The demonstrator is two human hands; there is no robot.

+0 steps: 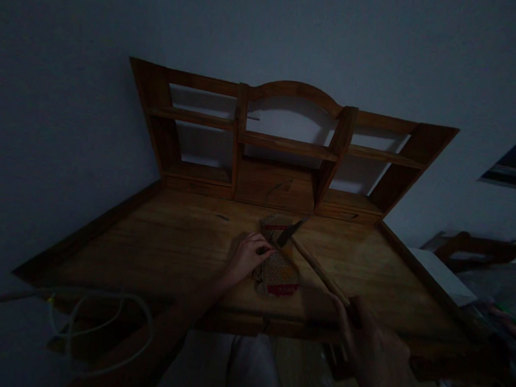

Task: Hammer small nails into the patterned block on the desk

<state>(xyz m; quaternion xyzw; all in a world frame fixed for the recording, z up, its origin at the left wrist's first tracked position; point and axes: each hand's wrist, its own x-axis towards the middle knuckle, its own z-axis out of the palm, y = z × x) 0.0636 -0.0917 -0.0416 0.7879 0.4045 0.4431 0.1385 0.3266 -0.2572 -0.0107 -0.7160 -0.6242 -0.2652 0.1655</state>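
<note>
My right hand (369, 341) is wrapped round the wooden handle of a hammer (319, 266). Its dark metal head hangs over a flattened brown package (278, 271) with red bands and an orange print, which lies on the wooden desk (165, 251). Beside the head, my left hand (252, 255) rests at the package with thumb and forefinger pinched together. Whatever is between those fingertips is too small and dark to make out. Whether the hammer head touches the package cannot be told.
A wooden hutch (285, 142) with shelves and small drawers rises at the desk's back, against the wall. A thin dark object (222, 217) lies left of the package. Pale cable (149, 329) loops at lower left. A white box-like piece (442, 275) and a chair (485, 246) are at right.
</note>
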